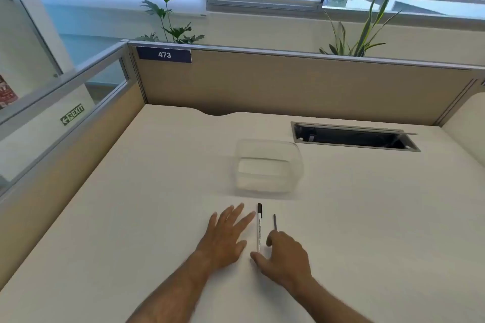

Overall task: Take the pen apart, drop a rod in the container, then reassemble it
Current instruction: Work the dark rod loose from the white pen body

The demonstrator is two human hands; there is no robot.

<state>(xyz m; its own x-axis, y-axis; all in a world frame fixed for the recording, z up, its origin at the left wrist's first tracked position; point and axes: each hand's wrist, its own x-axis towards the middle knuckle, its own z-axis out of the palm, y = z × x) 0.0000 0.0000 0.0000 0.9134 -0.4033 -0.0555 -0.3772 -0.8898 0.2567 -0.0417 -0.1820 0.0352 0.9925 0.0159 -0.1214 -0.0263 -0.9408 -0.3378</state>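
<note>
Left hand [226, 233] flat on the table [367, 217], fingers spread, gripping nothing. Right hand [284, 257] loosely curled, thumb out near the pen's lower end, fingertips at the near end of a thin dark rod [274, 221]; whether pinching it, unclear. Between the hands, a slim white pen [259, 227] with black cap, lying lengthwise. Beyond, a clear rounded plastic container [267, 166], blurred. Smooth, matte cream tabletop.

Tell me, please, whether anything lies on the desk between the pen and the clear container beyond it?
Nothing visible does: only bare desk separates the pen from the container. The thin rod lies beside the pen, off that path.
</note>
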